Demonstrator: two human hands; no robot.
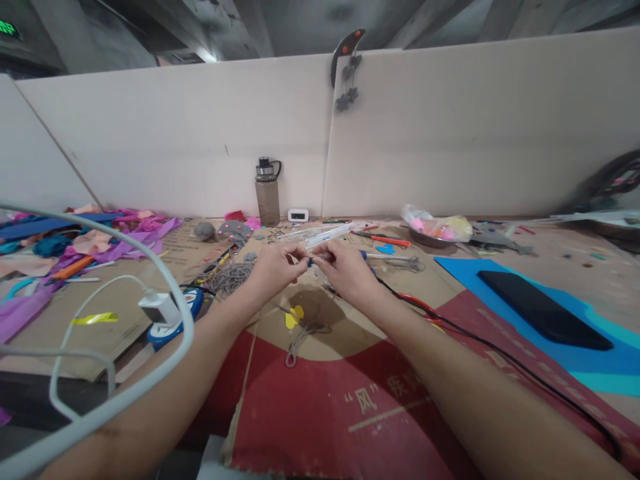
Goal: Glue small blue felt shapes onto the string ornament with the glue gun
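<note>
My left hand (277, 268) and my right hand (345, 267) meet above the cardboard, fingertips pinched close together. Between them is a small dark blue piece (311, 262), too small to make out and partly covered by the fingers. Both hands appear closed on it. Just below them, a yellow cut-out shape (294, 317) lies on the cardboard, with a loop of grey cord (291, 359) beside it. A tangle of grey cord (230, 277) sits left of my left hand.
Red-and-tan cardboard (310, 413) covers the work surface. A white cable (187, 320) arches across the left front near a power strip (173, 331). A black cable (505, 353) runs right, near a phone (543, 309). Behind stand a bottle (268, 197) and a bowl (435, 241).
</note>
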